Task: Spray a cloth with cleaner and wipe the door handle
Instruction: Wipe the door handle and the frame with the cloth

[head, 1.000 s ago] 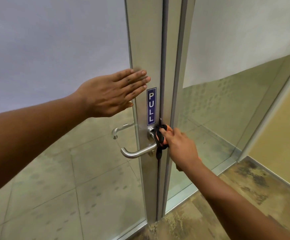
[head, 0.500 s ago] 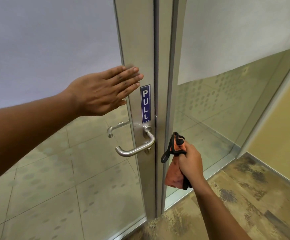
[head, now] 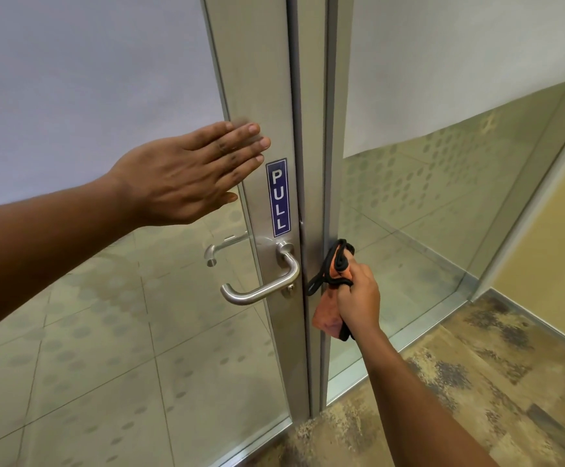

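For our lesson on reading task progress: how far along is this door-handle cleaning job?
Done: the cloth is bunched in the right hand; no spray bottle shows, so spraying cannot be confirmed. In hand: the left hand lies flat against the door frame. Left: the cloth sits beside, not on, the door handle, so wiping may remain.

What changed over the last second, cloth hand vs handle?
The right hand pulled the orange cloth off the base of the door handle and drew back to the right; it now holds the cloth bunched beside the door's edge, clear of the handle. The grip on the cloth did not change. The left hand stayed flat against the door frame above the PULL sign.
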A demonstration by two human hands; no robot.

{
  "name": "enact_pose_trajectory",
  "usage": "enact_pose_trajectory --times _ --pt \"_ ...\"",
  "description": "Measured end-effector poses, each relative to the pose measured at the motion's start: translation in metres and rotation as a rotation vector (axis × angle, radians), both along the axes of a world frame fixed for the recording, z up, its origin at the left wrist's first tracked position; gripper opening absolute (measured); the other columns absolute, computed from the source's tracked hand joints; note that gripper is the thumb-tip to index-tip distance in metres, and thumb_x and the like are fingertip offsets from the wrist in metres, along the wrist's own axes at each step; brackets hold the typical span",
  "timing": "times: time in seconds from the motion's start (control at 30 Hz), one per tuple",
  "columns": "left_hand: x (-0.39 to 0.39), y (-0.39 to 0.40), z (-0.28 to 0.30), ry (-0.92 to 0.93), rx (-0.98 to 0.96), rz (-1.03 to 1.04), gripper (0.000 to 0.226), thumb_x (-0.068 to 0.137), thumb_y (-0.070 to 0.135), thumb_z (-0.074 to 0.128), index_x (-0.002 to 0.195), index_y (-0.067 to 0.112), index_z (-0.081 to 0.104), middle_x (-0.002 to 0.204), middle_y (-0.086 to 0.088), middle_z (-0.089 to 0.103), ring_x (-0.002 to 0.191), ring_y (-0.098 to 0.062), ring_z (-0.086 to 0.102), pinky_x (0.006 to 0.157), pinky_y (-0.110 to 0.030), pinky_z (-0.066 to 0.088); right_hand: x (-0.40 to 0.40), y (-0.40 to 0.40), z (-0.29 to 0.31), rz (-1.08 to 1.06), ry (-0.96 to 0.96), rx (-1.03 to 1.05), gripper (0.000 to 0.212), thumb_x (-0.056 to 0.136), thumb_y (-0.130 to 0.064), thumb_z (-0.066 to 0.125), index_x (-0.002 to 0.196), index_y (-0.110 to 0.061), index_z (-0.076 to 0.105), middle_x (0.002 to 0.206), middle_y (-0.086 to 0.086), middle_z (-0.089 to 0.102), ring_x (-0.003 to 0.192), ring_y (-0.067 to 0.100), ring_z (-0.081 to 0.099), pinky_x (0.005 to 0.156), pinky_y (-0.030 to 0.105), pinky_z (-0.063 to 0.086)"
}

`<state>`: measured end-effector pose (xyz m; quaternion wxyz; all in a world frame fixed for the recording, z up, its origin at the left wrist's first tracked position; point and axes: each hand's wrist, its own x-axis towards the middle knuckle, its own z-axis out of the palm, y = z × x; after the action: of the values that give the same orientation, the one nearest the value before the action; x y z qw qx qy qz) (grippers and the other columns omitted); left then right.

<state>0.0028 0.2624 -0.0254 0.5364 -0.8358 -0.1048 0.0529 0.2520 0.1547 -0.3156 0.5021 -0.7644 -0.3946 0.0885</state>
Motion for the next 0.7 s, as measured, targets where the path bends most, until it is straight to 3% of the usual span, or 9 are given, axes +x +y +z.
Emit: enact_pose_trajectory --times 0.27,0.47,0.57,0.7 --pt "0.000 0.003 0.000 -0.018 0.004 -0.055 0.070 0.105 0.041 -0.010 0.159 -0.003 -0.011 0.167 -0.027 -0.014 0.156 -0.040 -0.015 0.130 -0.049 0.002 -0.007 -0.013 -0.053 0.014 0.025 -0.271 0.052 0.089 -0.005 0.057 0.134 -0.030 0.060 0.098 0.002 0.056 0.079 0.019 0.053 0.058 0.022 0.035" --pt "0.000 0.006 -0.002 -0.028 -0.003 -0.049 0.069 0.106 0.041 -0.009 0.159 -0.003 -0.011 0.167 -0.027 -0.013 0.157 -0.040 -0.014 0.130 -0.050 0.003 -0.010 -0.003 -0.032 -0.084 0.133 -0.008 0.057 0.087 -0.002 0.054 0.136 -0.031 0.058 0.100 -0.003 0.056 0.090 0.017 0.058 0.068 0.020 0.042" --pt "-0.002 0.008 -0.002 -0.034 -0.012 -0.062 0.069 0.107 0.041 -0.007 0.159 -0.004 -0.011 0.167 -0.027 -0.013 0.157 -0.040 -0.014 0.130 -0.049 0.003 -0.006 0.012 -0.008 -0.140 0.078 0.113 0.066 0.083 0.002 0.053 0.140 -0.031 0.054 0.098 -0.003 0.053 0.082 0.003 0.053 0.067 0.013 0.039" --pt "-0.003 0.008 -0.002 0.006 0.010 -0.035 0.070 0.104 0.041 -0.012 0.158 -0.004 -0.016 0.165 -0.028 -0.018 0.156 -0.041 -0.017 0.130 -0.049 0.001 -0.014 0.016 -0.006 -0.121 0.027 0.027 0.067 0.082 0.002 0.054 0.141 -0.029 0.054 0.097 0.000 0.052 0.080 0.014 0.052 0.067 0.024 0.043"
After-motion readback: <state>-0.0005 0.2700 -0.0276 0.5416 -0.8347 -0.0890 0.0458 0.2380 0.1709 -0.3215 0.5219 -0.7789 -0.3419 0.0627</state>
